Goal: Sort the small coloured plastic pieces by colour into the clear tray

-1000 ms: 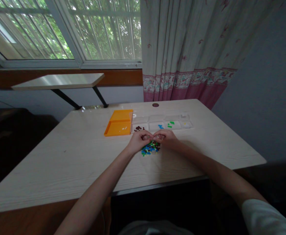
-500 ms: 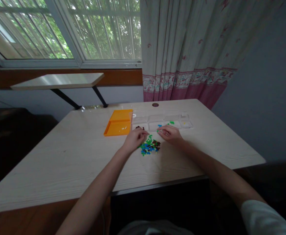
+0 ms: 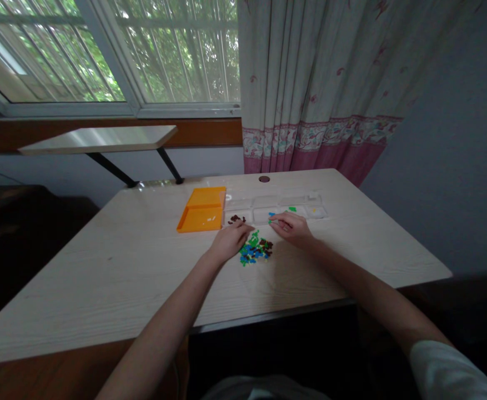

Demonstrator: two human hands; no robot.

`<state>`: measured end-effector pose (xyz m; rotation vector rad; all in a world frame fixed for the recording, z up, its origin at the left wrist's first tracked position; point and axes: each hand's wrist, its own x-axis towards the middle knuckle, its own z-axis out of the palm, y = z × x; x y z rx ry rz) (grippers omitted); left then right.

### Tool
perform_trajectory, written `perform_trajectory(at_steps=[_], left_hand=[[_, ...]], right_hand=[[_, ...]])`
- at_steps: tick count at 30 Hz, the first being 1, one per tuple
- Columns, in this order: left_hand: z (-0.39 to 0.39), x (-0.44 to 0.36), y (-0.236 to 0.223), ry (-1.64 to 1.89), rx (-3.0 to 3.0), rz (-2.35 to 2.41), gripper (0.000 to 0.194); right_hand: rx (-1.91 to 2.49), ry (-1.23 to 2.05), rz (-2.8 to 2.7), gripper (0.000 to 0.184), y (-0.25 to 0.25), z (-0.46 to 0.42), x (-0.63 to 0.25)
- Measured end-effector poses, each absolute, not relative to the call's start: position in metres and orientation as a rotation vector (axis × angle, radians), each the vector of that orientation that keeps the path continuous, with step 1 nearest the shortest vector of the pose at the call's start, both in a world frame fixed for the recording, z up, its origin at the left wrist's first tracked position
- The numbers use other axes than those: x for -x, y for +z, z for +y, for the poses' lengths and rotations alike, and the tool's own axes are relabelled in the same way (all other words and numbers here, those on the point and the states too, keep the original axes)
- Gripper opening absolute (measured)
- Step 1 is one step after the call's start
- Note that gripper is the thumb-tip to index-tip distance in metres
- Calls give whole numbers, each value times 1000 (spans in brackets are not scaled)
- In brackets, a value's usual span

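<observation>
A heap of small blue, green, brown and yellow pieces [image 3: 255, 251] lies on the table. At its left edge is my left hand [image 3: 230, 240], its fingers drawn together; whatever they may hold is too small to make out. My right hand [image 3: 294, 229] pinches a small green piece [image 3: 270, 221] between thumb and fingertips, over the near rim of a clear compartment tray [image 3: 261, 215]. Brown pieces [image 3: 237, 219] lie in the tray's near left compartment, just beyond my left hand. Some blue pieces [image 3: 271, 214] and green pieces [image 3: 292, 209] show in other near compartments.
Left of the tray lies an opened orange case [image 3: 201, 218] with a few white bits inside. A raised shelf [image 3: 101, 138] on black legs stands at the back left of the table [image 3: 122, 266]. Behind the table hangs a curtain [image 3: 310, 111] beside a window.
My left hand has drawn slightly back toward me, uncovering more of the brown pieces in the tray. The right hand has shifted slightly rightward, still pinching the green piece.
</observation>
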<state>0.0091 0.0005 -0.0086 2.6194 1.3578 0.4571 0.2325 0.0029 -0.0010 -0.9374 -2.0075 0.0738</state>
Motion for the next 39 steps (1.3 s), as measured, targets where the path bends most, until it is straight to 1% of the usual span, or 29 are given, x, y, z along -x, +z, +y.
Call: perform_trajectory(at_steps=[4,14,22,34,39], left_hand=[[-1,-10,-8,459,-2633,1228,38],[3,-8,-11,433,-2623,1322,28],[2,-9,-9,454,-2631,1263,31],[3,-7,-11,451,-2626,1299,24],[2,-7,-8,461,-2591,1320,22]], right_hand=[[930,60,-1995,19,0,2,-232],[897,54,-1938,19,-3,4,-234],[892,59,-1923,19,0,3,-235],[903,48,-1927,20,0,4,-237],[943,-19,-1987,21,6,6,-245]])
